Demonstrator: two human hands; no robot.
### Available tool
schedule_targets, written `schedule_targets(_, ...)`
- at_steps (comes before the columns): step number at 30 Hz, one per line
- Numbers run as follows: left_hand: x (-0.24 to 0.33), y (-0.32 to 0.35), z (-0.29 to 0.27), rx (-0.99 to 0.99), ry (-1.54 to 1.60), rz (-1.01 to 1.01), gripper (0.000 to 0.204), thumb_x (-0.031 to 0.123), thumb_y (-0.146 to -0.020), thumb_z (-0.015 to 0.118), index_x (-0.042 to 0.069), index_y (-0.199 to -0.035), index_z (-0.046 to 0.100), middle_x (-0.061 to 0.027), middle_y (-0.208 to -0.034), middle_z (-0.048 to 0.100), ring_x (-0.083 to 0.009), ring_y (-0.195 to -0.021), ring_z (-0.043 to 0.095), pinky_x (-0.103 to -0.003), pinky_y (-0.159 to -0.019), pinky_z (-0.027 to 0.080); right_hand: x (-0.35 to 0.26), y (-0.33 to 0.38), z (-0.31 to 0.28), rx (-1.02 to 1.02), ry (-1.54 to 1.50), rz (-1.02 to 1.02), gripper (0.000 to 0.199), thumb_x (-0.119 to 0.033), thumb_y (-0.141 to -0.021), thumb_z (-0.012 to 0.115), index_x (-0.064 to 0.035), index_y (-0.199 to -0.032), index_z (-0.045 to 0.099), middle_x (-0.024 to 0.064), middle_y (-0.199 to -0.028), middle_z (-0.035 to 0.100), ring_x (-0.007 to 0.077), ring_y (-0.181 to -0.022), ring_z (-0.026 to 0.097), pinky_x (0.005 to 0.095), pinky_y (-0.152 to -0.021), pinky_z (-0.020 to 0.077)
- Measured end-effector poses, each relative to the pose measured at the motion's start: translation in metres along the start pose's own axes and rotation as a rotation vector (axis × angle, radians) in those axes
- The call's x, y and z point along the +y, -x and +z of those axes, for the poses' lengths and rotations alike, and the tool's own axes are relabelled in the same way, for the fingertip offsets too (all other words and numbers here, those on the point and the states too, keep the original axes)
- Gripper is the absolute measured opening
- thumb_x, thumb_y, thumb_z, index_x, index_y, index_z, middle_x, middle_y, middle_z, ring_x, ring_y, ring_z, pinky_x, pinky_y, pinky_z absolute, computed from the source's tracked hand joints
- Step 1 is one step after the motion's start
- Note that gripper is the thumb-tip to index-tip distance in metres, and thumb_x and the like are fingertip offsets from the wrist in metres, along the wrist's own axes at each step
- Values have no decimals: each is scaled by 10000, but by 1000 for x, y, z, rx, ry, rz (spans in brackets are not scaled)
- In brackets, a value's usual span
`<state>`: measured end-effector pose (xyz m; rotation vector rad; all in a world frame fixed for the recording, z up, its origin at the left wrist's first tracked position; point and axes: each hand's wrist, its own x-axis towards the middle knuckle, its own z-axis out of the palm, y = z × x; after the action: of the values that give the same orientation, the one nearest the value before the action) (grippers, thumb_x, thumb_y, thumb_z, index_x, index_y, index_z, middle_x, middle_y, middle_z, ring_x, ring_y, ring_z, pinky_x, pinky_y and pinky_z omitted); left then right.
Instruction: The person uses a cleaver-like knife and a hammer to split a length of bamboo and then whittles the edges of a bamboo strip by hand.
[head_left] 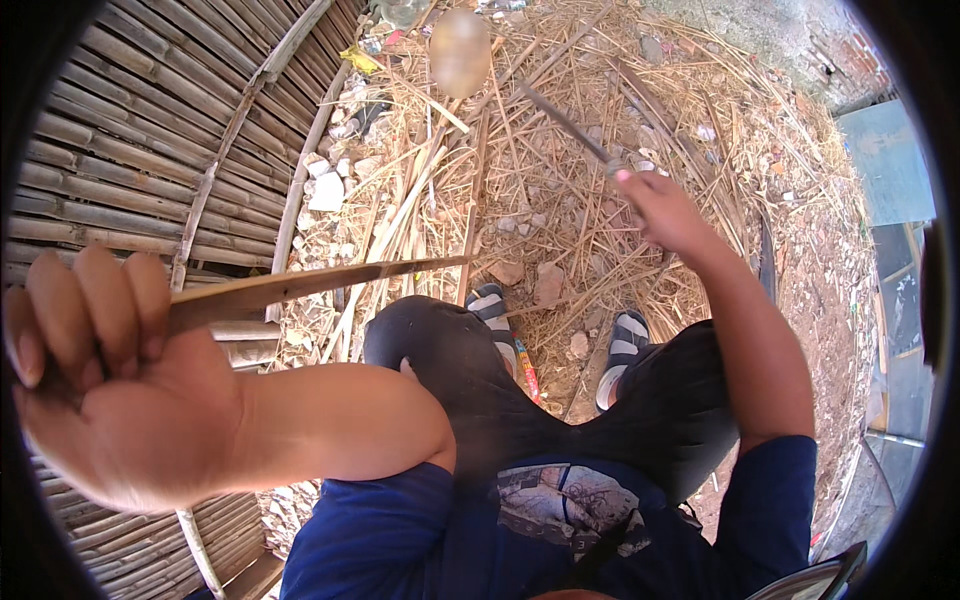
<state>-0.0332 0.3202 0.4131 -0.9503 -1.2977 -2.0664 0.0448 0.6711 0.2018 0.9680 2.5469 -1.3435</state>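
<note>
My left hand [120,370] is raised close at the left, its fingers curled round one end of a split bamboo strip [310,287]. The strip reaches to the right above my knee and tapers to a thin dark tip. On the other side, my right hand [662,208] grips the handle of a long knife [565,122]. Its narrow, dark blade slants up and to the left over the littered ground, apart from the strip. My fingers hide most of the handle.
A bamboo-slat wall [150,150] runs along the left. Dry splinters and straw [540,220] cover the ground, with stones [327,190] among them. My sandalled feet [622,350] stand below. At the far right is a bluish panel [885,165]. A blurred oval [460,53] shows at the top.
</note>
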Motion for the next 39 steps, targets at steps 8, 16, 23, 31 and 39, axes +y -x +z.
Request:
schedule_targets(8,5,-55,7,-318,114,-291,196,178,-975,462,95,-798,468,-4,-661,298,-112,-568,280,-248,-514,242,60,56,-50,92,-472,157,383,-495,-1000,508,-116,-963,549,-26,-591,444,80,-434,384,231,-416,304)
schedule_targets(16,-201,-38,14,-411,-1056,-168,756,498,-1001,487,-72,-1472,332,-344,-1424,452,-399,-1366,440,-413,-1132,352,88,81,-58,168,-480,206,391,-515,-986,511,-131,-921,527,-31,-595,450,77,-444,381,229,-415,305)
schedule_targets(23,-279,141,-211,-600,-1268,-757,735,557,-936,566,-62,-1330,536,-335,-1232,602,-449,-1208,565,-473,-1033,442,88,83,-74,273,-543,249,454,-528,-983,517,-82,-1054,571,-57,-591,426,59,-444,361,213,-437,301)
schedule_targets(31,-277,316,-372,-715,-1607,-1245,761,482,-931,594,17,-1480,347,-266,-1424,446,-425,-1320,457,-523,-1083,389,76,60,-74,332,-663,241,446,-520,-1005,501,-88,-1086,577,-54,-600,407,69,-462,350,229,-481,307)
schedule_targets(39,-266,315,-348,-677,-1796,-1212,622,434,-947,585,118,-1456,417,-169,-1378,485,-369,-1260,492,-532,-1053,381,49,39,-53,314,-639,215,459,-503,-1008,504,-61,-1123,541,-42,-637,404,72,-510,363,228,-505,320)
